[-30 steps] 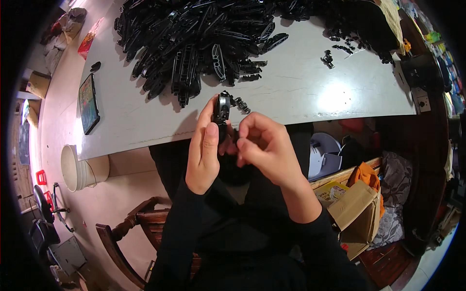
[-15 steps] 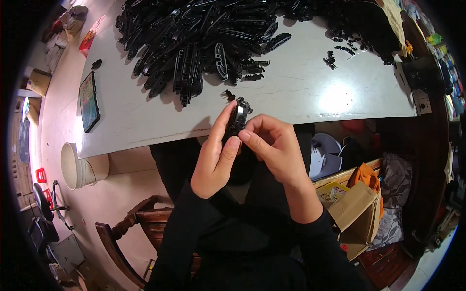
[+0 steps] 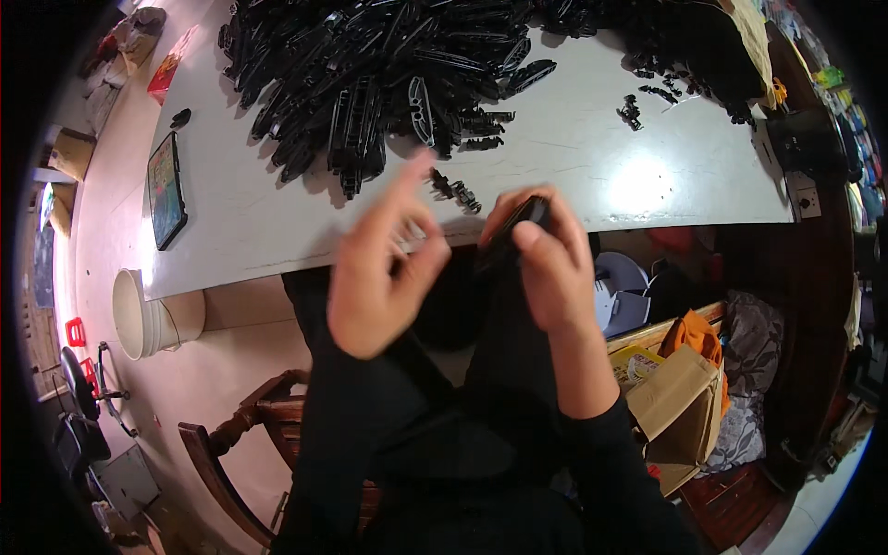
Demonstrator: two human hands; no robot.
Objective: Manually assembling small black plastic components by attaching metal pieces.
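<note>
My right hand (image 3: 553, 264) is closed round a black plastic part (image 3: 514, 237), long and glossy, held over the table's front edge. My left hand (image 3: 384, 264) is lifted off to its left, blurred, with its fingers apart and nothing visible in them. Just beyond the hands, a short row of small black clips (image 3: 456, 191) lies on the white table (image 3: 555, 166). Farther back spreads a large heap of long black plastic parts (image 3: 356, 120), some of them open frames; the heap's near end is close to my left fingertips.
A phone (image 3: 167, 192) lies at the table's left edge, with a small black piece (image 3: 180, 118) beyond it. More small black clips (image 3: 629, 112) are scattered back right. Below the table stand a white bucket (image 3: 139, 314), a wooden chair (image 3: 245, 444) and a cardboard box (image 3: 680, 398).
Both hands held the black part together before. Now my left hand has let go and moved left, while my right hand has taken the part slightly rightward. The small clips on the table show more fully.
</note>
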